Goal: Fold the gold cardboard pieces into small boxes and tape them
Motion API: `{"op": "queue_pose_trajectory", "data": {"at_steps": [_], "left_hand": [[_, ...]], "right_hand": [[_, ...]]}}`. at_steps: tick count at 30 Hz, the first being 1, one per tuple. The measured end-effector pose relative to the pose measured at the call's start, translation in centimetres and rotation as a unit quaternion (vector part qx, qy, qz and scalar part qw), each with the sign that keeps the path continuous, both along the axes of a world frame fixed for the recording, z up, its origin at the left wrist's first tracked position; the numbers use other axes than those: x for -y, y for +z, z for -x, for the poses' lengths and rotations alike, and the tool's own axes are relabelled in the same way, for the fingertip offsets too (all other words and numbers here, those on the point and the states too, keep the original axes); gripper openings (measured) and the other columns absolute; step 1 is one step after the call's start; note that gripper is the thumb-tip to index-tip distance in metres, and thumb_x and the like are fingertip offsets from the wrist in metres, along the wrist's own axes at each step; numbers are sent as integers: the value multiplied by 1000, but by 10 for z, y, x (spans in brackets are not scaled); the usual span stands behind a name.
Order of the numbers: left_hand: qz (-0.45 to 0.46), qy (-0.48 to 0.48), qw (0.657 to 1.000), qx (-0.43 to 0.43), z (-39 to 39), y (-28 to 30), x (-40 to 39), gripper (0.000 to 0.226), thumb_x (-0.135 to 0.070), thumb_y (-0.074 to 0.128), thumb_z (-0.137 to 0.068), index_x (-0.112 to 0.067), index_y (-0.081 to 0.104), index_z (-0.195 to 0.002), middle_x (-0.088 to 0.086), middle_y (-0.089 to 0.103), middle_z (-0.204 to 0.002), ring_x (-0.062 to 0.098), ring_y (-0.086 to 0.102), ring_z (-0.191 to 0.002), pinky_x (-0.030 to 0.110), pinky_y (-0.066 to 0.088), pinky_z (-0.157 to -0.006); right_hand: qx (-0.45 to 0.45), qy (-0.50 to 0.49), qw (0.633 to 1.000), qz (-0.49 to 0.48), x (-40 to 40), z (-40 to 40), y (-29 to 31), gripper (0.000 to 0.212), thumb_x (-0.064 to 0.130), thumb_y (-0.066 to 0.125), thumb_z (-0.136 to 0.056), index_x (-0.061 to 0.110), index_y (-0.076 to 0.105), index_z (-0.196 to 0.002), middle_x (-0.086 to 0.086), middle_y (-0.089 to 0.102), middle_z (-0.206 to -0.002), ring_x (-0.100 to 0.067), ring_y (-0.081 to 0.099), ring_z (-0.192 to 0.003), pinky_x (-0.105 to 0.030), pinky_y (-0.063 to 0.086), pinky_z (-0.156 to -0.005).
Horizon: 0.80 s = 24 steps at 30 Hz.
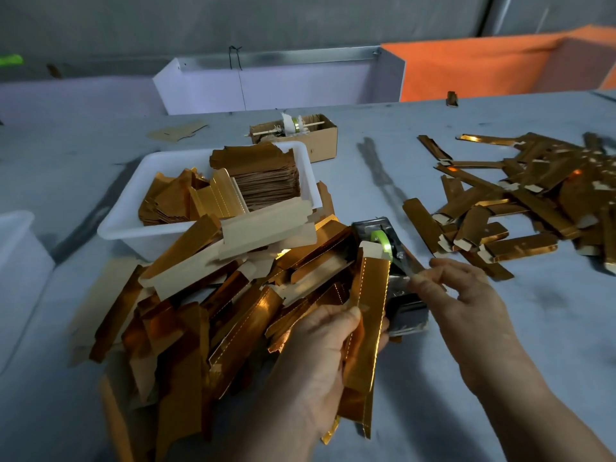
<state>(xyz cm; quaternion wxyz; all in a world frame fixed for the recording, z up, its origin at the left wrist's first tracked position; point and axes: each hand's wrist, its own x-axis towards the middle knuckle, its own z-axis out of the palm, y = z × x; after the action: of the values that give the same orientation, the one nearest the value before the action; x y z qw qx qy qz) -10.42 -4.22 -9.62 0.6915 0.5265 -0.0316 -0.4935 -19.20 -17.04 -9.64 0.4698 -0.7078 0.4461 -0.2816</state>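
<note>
My left hand grips a long folded gold cardboard box, held upright in front of the tape dispenser. The dispenser is dark metal with a green tape roll. My right hand pinches a strip of clear tape drawn from the dispenser, just right of the box. A heap of unfolded gold pieces lies on the left. Finished gold boxes are scattered on the right of the table.
A white tray holding stacked gold blanks stands behind the heap. A small brown carton with a tape roll and sticks sits further back. A white bin edge is at far left. Purple and orange bins line the back.
</note>
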Motion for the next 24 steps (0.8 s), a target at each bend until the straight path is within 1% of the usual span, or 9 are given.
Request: {"op": "queue_pose_trajectory", "data": {"at_steps": [4,7,8,9,12,15,17,20,24], "left_hand": [[-16,-8,999,28,2,-3,4,19,-14,53,-94,-7,64,-107,12,73,-100,24,71,-92,36,55,-84],[-36,-10,997,69,3,-4,7,16,-17,55,-93,-11,66,-103,12,73,-102,25,69,-98,41,52,-91],[-44,-9,995,87,3,-3,8,15,-19,55,-93,-12,66,-101,12,72,-103,26,67,-100,42,52,-92],[-49,-6,993,103,3,-2,9,13,-20,56,-92,-14,67,-97,13,71,-103,28,66,-101,43,51,-93],[-52,-12,988,147,6,1,14,10,-23,58,-92,-19,66,-92,10,72,-99,27,66,-99,45,52,-92],[-48,-21,983,175,11,2,20,9,-25,58,-92,-21,66,-93,3,69,-90,21,65,-90,40,53,-87],[-50,-21,981,184,12,1,22,9,-25,58,-92,-22,66,-95,0,68,-89,19,64,-91,38,53,-86],[-50,-25,977,207,12,-1,24,11,-26,57,-93,-21,65,-99,1,67,-91,19,63,-92,38,53,-86],[-49,-28,972,229,10,-1,25,13,-27,57,-93,-18,63,-101,-2,67,-86,15,63,-84,33,54,-78]], "right_hand": [[-23,-4,999,35,-7,9,-10,17,26,62,-86,22,63,-70,11,42,-115,2,43,-81,-8,27,-62],[-32,11,998,55,-10,11,-13,18,25,60,-87,21,64,-70,14,42,-115,24,42,-80,-6,30,-58],[-35,15,997,66,-10,12,-14,19,24,60,-87,22,63,-69,15,42,-115,27,40,-81,-5,30,-59],[-35,16,996,77,-11,12,-14,20,24,60,-87,23,62,-67,15,42,-115,24,42,-83,-5,30,-60],[-46,18,990,129,-16,11,-15,22,21,62,-86,25,60,-65,12,44,-119,3,49,-93,-8,32,-69],[-63,9,985,159,-21,12,-18,19,21,63,-86,24,60,-67,8,47,-126,-10,52,-108,-17,36,-76],[-59,4,987,150,-24,12,-20,17,22,62,-86,23,61,-70,6,47,-129,-14,52,-113,-22,38,-80],[-58,4,987,151,-25,12,-21,16,20,61,-87,26,60,-72,5,46,-131,-14,51,-116,-25,38,-82],[-55,-7,992,115,-27,12,-25,17,19,60,-88,25,60,-72,4,48,-129,-20,51,-118,-32,44,-88]]}}
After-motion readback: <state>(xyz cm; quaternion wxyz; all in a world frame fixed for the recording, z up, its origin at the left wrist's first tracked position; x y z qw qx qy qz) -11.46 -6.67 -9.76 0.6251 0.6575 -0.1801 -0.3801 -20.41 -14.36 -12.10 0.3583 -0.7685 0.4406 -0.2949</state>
